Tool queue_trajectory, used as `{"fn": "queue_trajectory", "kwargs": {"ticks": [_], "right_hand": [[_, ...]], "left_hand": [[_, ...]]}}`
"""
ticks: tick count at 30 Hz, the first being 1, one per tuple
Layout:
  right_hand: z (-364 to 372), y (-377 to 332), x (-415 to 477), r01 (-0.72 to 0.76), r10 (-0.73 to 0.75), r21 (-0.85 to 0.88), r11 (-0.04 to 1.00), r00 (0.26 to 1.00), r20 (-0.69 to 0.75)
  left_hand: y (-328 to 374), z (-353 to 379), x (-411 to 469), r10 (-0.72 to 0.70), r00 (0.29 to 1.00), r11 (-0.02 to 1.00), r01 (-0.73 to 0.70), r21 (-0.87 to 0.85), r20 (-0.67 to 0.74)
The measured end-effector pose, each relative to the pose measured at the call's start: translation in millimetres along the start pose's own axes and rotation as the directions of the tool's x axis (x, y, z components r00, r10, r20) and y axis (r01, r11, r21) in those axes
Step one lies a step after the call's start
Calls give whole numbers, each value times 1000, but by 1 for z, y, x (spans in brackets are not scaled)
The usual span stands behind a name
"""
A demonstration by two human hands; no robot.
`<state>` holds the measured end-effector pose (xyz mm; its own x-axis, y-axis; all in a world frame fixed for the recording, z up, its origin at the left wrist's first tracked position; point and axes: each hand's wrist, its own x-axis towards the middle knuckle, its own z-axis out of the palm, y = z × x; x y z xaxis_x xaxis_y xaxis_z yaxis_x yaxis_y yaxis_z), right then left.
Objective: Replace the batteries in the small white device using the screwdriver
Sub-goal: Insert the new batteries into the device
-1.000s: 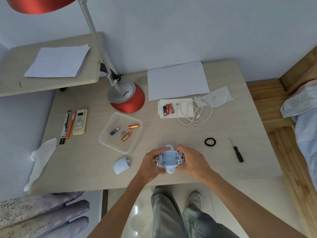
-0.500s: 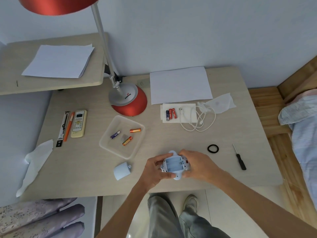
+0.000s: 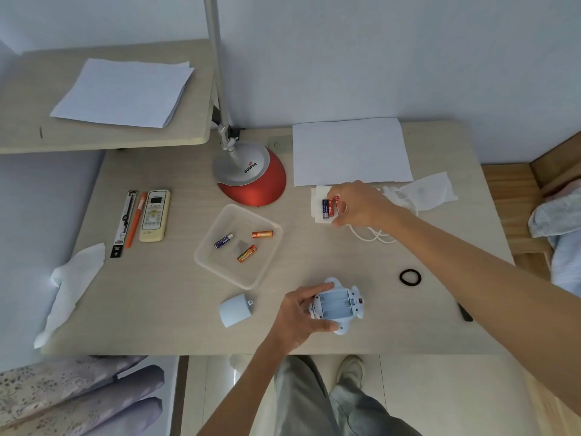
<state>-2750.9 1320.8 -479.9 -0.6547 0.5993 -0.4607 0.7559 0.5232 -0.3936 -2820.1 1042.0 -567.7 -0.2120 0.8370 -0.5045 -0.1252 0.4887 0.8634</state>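
Note:
The small white device point(image 3: 338, 305) lies on its back near the desk's front edge, with its battery bay open and holding nothing. My left hand point(image 3: 300, 314) grips its left side. Its detached cover point(image 3: 235, 310) sits to the left. My right hand point(image 3: 358, 204) is stretched to the back of the desk, thumb and fingers spread around three fresh batteries point(image 3: 329, 207) lying on a white tissue. Three other batteries point(image 3: 245, 243) lie in a clear tray point(image 3: 204, 256). My right forearm hides most of the black screwdriver point(image 3: 466, 314).
A red lamp base point(image 3: 251, 179) stands behind the tray. A white cable point(image 3: 374, 236), a paper sheet point(image 3: 349, 152) and a thin bag point(image 3: 424, 190) lie near my right hand. A black hair tie point(image 3: 410, 277), a remote point(image 3: 154, 215), pens and a tissue point(image 3: 72, 284) are also on the desk.
My right hand has let go of the device and reached back to the batteries on the tissue. My left hand still holds the device.

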Motion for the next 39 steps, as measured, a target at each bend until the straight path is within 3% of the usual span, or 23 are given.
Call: {"fn": "queue_trajectory", "kwargs": {"ticks": [8, 22, 32, 39], "right_hand": [[28, 1, 38, -62, 52, -98, 993, 993, -102], [35, 1, 31, 31, -52, -130, 991, 984, -167], [22, 9, 1, 137, -98, 150, 979, 966, -239], [20, 23, -32, 187, -67, 435, 881, 959, -276]], "left_hand": [[-4, 2, 0, 9, 1000, 999, -10, -31, -19], [-1, 1, -2, -10, 1000, 999, 9, -46, -19], [4, 1, -3, -8, 1000, 999, 7, -32, -24], [8, 1, -5, -20, 999, 1000, 19, -13, -33]]}}
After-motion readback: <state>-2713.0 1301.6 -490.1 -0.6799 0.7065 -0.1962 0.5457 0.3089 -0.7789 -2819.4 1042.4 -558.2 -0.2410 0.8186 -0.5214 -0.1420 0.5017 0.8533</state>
